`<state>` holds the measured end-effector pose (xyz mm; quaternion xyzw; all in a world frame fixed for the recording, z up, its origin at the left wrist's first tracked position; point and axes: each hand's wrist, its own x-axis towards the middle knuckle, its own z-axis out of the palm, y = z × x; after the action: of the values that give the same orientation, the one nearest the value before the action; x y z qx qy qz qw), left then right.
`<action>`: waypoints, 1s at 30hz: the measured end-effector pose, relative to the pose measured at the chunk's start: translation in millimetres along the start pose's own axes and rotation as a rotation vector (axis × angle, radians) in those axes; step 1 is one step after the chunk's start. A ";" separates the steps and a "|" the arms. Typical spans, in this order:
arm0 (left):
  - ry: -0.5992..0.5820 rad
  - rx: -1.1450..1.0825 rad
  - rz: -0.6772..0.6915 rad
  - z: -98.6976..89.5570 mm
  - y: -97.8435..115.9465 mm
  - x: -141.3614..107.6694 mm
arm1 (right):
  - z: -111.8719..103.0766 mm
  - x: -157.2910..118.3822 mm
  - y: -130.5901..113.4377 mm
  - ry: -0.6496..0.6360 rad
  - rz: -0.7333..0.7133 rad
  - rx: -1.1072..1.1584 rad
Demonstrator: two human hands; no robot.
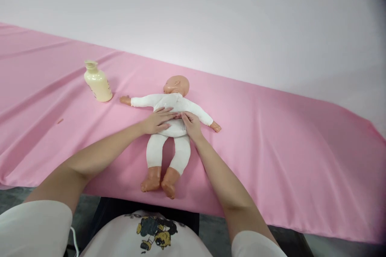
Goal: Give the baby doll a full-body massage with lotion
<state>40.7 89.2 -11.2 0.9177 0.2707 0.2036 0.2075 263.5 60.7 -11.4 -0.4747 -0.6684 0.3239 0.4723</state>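
Note:
A baby doll (171,128) with a white cloth body lies on the pink cloth, its bald head away from me and turned to the left. Resting flat on the doll's belly is my left hand (158,121), fingers stretched out and pointing right. My right hand (190,123) is at the right side of the belly, its thumb and fingers pinched together close to my left fingertips. What the pinch holds, if anything, is too small to make out.
A cream pump bottle (100,85) stands to the left of the doll's head. A small pinkish strip (60,121) lies on the pink cloth (271,140) at the left. Behind the cloth rises a pale surface (196,20).

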 end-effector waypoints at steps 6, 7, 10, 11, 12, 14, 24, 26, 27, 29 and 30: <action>-0.001 -0.003 0.068 3.6 -4.4 6.1 | 2.5 1.8 5.7 -0.001 -0.229 -0.445; -0.003 -0.003 0.075 3.6 -5.2 7.2 | 1.5 3.6 5.4 -0.058 -0.235 -0.492; -0.002 -0.002 0.075 4.1 -7.4 9.0 | 0.1 11.4 3.9 -0.239 -0.193 -0.585; -0.005 -0.002 0.073 4.6 -8.4 9.4 | 0.5 14.5 4.1 -0.275 -0.158 -0.597; -0.008 -0.002 0.072 5.5 -9.5 9.9 | 1.2 17.7 5.1 -0.297 -0.114 -0.600; -0.008 -0.005 0.082 7.9 -12.3 11.1 | 3.6 24.0 9.3 -0.306 -0.013 -0.578; 0.073 -0.044 0.114 17.1 -21.7 18.7 | 18.5 33.9 17.1 -0.171 0.190 -0.612; 0.094 -0.052 0.122 19.3 -24.0 20.8 | 20.2 32.5 11.8 -0.163 0.202 -0.654; 0.104 -0.053 0.116 20.7 -25.4 21.8 | 20.8 31.9 9.6 -0.162 0.198 -0.672; 0.116 -0.043 0.099 23.4 -27.9 23.8 | 21.5 31.1 7.0 -0.162 0.179 -0.701; 0.121 -0.036 0.095 24.5 -29.1 24.8 | 21.5 31.1 7.0 -0.159 0.169 -0.711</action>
<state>59.7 119.2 -39.3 0.9117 0.2349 0.2733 0.1975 242.4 92.6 -14.8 -0.6357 -0.7323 0.1454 0.1962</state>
